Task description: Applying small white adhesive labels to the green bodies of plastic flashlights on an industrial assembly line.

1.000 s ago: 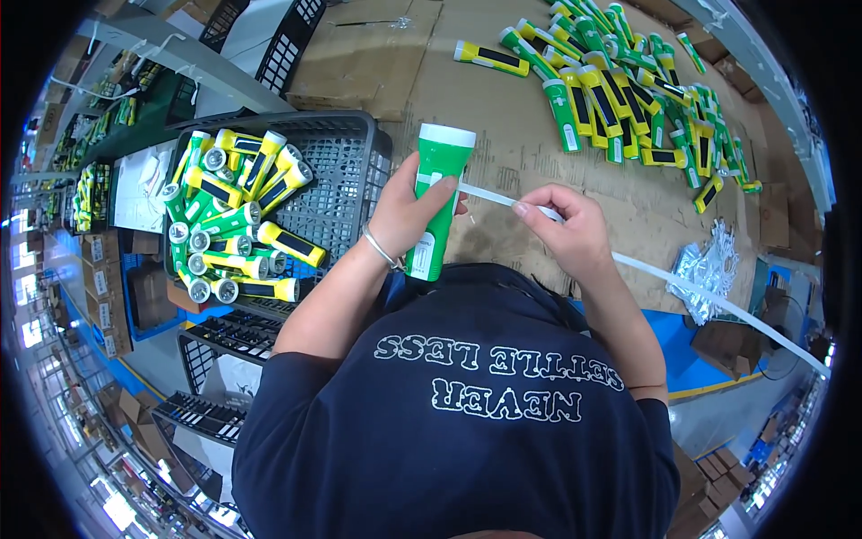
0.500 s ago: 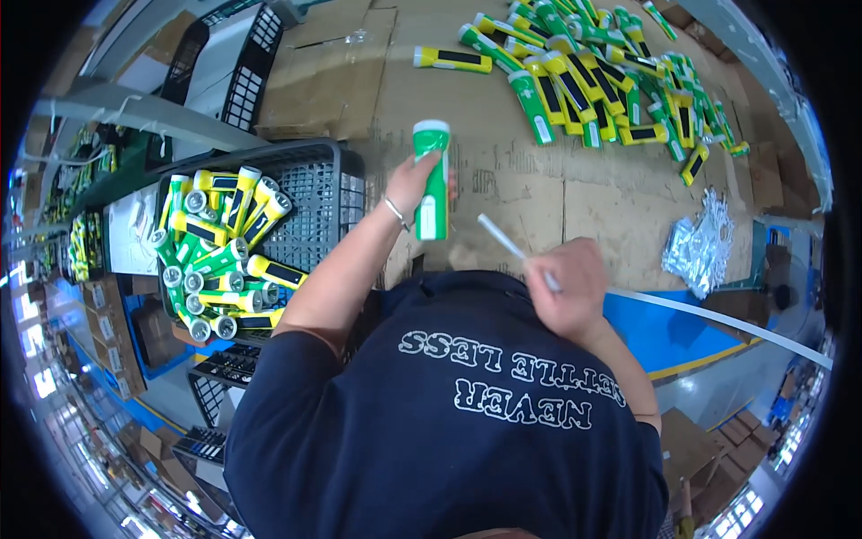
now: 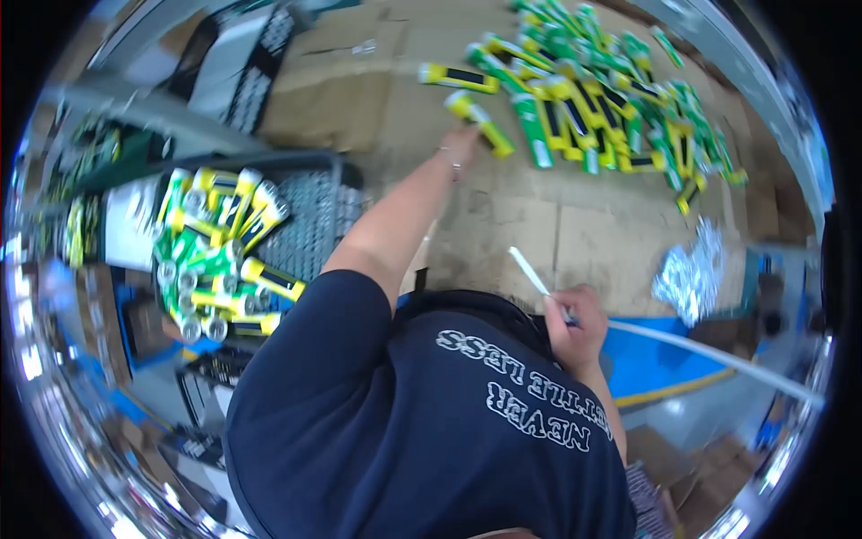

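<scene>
My left hand (image 3: pixel 463 144) reaches over the cardboard-covered table and is blurred. Its fingers are partly hidden but seem closed around a yellow flashlight (image 3: pixel 494 135) with a pale panel, which lies slanted there. Just beyond that one is another yellow flashlight (image 3: pixel 459 78) with a black panel. To the right spreads a heap of green and yellow flashlights (image 3: pixel 575 108). Close to my body, my right hand (image 3: pixel 576 323) is closed around a slim white stick (image 3: pixel 530 271), whose end points up and left. I cannot make out what kind of tool it is.
At left stands a dark plastic crate (image 3: pixel 346 171) with flashlights (image 3: pixel 211 251) piled in it, yellow and green. Crumpled silvery packets (image 3: pixel 691 274) lie at the table's right. A long white bar (image 3: pixel 718 359) runs along the right, above a blue surface (image 3: pixel 655 350).
My left hand has moved forward and right from beside the crate. The green flashlight it held upright no longer shows; a yellow one now lies at that hand. My right hand keeps the stick.
</scene>
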`<move>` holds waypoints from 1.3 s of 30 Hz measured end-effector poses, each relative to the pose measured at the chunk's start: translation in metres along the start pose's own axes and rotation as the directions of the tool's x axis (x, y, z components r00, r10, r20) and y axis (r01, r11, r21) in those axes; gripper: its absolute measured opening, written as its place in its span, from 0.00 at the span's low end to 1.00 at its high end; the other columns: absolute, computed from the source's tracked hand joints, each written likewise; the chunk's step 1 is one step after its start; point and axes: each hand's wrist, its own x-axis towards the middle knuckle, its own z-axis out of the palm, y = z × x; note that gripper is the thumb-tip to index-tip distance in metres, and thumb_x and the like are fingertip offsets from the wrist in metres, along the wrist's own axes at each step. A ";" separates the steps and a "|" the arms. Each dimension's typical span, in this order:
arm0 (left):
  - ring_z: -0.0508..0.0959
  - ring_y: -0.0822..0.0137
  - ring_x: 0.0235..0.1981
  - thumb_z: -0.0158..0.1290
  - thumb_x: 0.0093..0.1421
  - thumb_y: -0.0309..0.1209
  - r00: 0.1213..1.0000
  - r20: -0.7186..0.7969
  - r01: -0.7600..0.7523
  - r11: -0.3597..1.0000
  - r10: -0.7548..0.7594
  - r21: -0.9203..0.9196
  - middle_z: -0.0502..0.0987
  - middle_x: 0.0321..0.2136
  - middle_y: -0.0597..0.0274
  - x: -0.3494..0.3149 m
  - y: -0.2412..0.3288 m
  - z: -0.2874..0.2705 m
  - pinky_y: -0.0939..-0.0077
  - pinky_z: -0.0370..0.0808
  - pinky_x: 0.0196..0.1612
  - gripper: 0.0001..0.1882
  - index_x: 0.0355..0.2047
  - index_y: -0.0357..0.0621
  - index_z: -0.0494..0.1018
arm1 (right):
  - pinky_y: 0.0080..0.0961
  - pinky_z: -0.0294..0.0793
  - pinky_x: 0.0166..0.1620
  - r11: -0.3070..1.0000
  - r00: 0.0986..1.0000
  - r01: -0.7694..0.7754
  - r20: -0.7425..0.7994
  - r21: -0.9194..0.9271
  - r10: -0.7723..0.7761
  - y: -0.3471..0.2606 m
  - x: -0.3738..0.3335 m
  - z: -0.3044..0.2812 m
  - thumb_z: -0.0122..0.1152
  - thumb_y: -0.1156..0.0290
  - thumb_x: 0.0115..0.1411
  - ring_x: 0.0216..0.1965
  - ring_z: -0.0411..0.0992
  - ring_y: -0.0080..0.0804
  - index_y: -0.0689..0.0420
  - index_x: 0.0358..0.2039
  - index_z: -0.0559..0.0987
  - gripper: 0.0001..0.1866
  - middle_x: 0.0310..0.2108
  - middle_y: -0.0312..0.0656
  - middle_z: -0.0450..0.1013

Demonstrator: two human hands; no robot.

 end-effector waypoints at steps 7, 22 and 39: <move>0.76 0.66 0.37 0.47 0.56 0.26 0.614 -0.093 -0.577 0.526 0.784 0.625 0.75 0.36 0.57 -0.082 0.003 -0.166 0.75 0.72 0.41 0.15 0.45 0.41 0.69 | 0.17 0.62 0.27 0.987 0.979 -0.007 0.204 0.161 -0.027 0.007 0.009 0.020 0.59 0.81 0.49 0.23 0.64 0.24 0.62 0.24 0.73 0.03 0.21 0.38 0.66; 0.64 0.68 0.54 0.54 0.50 0.41 0.913 -0.227 0.243 -0.005 0.339 0.970 0.68 0.49 0.69 -0.231 -0.086 -0.340 0.48 0.51 0.55 0.24 0.49 0.61 0.65 | 0.19 0.64 0.25 0.948 0.830 0.181 0.475 0.264 -0.291 -0.046 0.045 0.081 0.62 0.79 0.47 0.22 0.66 0.25 0.59 0.23 0.75 0.04 0.20 0.39 0.67; 0.61 0.48 0.56 0.46 0.49 0.65 0.621 0.485 -0.174 0.712 0.616 -0.681 0.49 0.59 0.53 -0.266 0.031 -0.129 0.47 0.65 0.51 0.37 0.43 0.46 0.60 | 0.48 0.52 0.59 0.547 0.803 -0.194 0.453 0.814 -0.389 -0.079 0.083 0.080 0.59 0.73 0.52 0.60 0.52 0.49 0.60 0.26 0.75 0.04 0.56 0.55 0.55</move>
